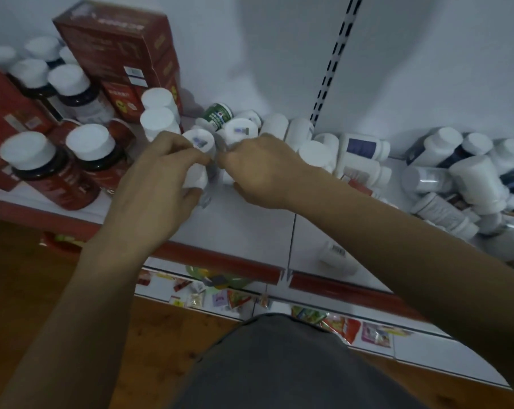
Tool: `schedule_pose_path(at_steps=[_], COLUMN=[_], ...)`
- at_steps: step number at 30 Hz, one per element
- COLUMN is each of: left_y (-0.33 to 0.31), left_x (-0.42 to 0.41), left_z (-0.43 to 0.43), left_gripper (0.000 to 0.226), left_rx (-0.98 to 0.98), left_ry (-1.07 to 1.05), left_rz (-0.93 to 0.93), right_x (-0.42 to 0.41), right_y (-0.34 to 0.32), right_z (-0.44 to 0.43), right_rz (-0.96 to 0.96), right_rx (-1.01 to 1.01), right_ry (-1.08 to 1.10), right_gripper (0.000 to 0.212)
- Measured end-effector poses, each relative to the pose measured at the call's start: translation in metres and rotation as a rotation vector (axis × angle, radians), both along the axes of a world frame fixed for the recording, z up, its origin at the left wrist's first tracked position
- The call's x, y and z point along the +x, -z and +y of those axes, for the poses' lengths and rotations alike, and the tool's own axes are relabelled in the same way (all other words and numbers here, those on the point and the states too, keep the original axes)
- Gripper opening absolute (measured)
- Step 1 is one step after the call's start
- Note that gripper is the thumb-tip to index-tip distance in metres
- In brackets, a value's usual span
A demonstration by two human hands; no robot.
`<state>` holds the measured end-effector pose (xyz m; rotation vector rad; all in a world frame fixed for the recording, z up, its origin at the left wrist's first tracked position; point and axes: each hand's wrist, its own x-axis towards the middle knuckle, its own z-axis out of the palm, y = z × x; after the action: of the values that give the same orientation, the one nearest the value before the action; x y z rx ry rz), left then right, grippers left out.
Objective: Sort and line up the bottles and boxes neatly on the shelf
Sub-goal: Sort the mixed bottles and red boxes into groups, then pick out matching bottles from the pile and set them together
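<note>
My left hand grips a small white bottle with a blue mark on its cap, near the middle of the white shelf. My right hand is curled round another small white bottle right beside it; its body is mostly hidden by my fingers. White-capped bottles stand just behind my left hand. A green-labelled bottle lies at the back wall. Dark red-labelled bottles and red boxes stand on the left.
A jumbled pile of white bottles covers the shelf's right part, and more lie behind my right hand. One small bottle lies alone near the red front edge. A lower shelf holds packets.
</note>
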<state>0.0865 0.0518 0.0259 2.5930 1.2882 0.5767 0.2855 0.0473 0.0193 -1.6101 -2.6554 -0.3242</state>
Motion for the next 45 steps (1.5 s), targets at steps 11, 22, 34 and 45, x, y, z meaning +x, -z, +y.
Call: schedule_pose_path(at_steps=[11,22,34,45], left_y=[-0.007,0.015,0.021,-0.026], left_x=[-0.012,0.077,0.182,0.250], left_z=[-0.028,-0.054,-0.098,-0.222], left_gripper=[0.016,0.035,0.023,0.016], left_rx=[0.058,-0.277,-0.884,-1.546], left_ry=[-0.015,0.525,0.361,0.098], left_rz=[-0.139,0.123,-0.917,-1.513], right_x=[0.000,0.067,0.126,0.233], right_y=[0.004,-0.090,-0.026,-0.037], right_z=[0.003,-0.049,-0.227,-0.384], right_rz=[-0.002,0.732,1.066,0.930], right_rx=[-0.229,0.149,0.544,0.492], right_ry=[0.156,0.397,0.822,0.850], right_gripper=[0.026,0.050,0.031,0.033])
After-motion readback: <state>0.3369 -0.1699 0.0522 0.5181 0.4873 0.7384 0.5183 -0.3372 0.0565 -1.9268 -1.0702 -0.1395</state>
